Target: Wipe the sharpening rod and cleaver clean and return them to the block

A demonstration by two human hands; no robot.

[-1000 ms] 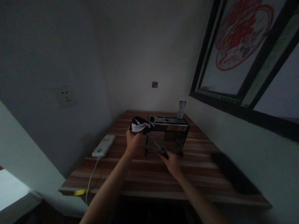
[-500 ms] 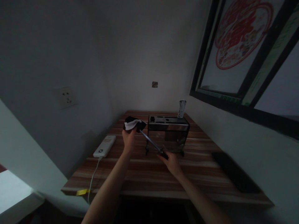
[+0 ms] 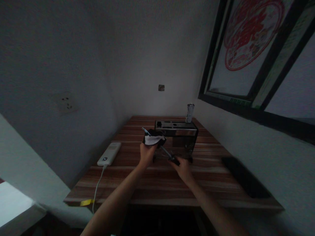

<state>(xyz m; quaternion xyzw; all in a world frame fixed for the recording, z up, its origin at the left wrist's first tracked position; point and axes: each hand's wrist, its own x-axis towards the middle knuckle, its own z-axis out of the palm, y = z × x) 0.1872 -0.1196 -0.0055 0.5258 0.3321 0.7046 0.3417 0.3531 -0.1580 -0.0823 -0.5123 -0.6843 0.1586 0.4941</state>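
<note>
You have the slim metal tool point(image 3: 166, 151) above the desk point(image 3: 137, 193), its long axis slanting from the handle, near right, to the tip, which points left and away from you. Your right hand point(image 3: 182, 167) grips the dark handle; your left hand point(image 3: 147, 154) clasps a black-and-white cloth point(image 3: 153, 140) about the shaft, the tip emerging beyond. Just behind stands a slotted box point(image 3: 179, 132).
</note>
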